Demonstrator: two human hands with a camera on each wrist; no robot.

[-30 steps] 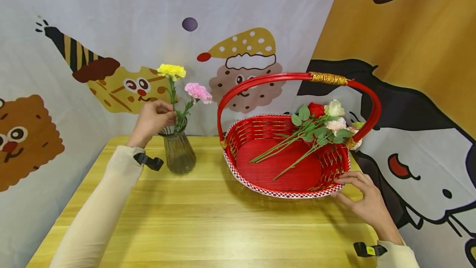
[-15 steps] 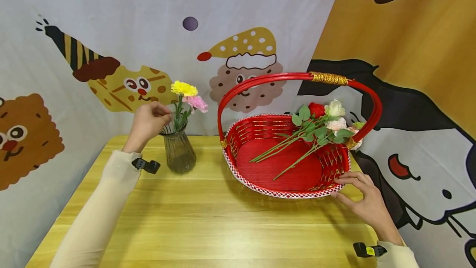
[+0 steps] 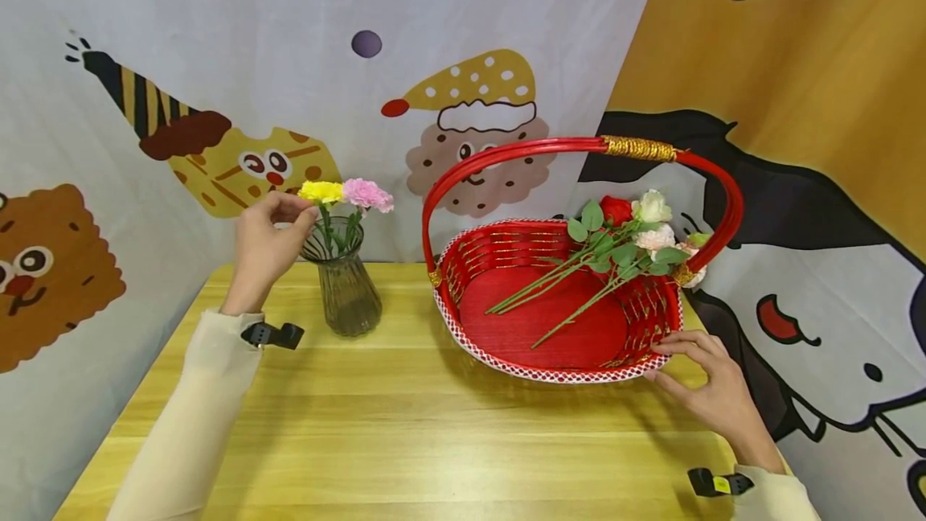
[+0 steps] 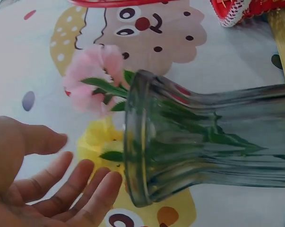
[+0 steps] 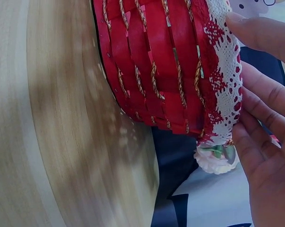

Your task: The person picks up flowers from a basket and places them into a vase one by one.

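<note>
A ribbed glass vase (image 3: 350, 296) holds a yellow carnation (image 3: 321, 191) and a pink carnation (image 3: 369, 194), their blooms just above its mouth. Beside the yellow bloom is my left hand (image 3: 262, 248). In the left wrist view its thumb and fingers are apart, with nothing between them, close to the vase rim (image 4: 137, 142). On the right, my right hand (image 3: 712, 392) grips the lace-trimmed rim of a red woven basket (image 3: 557, 379), thumb outside and fingers inside. A red rose (image 3: 616, 211), a white rose (image 3: 651, 206) and pale pink flowers (image 3: 655, 238) lie across the basket's right side.
A tall red handle (image 3: 506, 154) with gold wrapping (image 3: 640, 149) arches over the basket. Vase and basket stand apart on a wooden table (image 3: 405, 441), against a cartoon-printed cloth (image 3: 463, 14) behind and at the sides.
The yellow and pink carnations have sunk lower into the vase, and the yellow one now leans left. My left hand has let go and drawn slightly left. The right hand stays on the basket rim.
</note>
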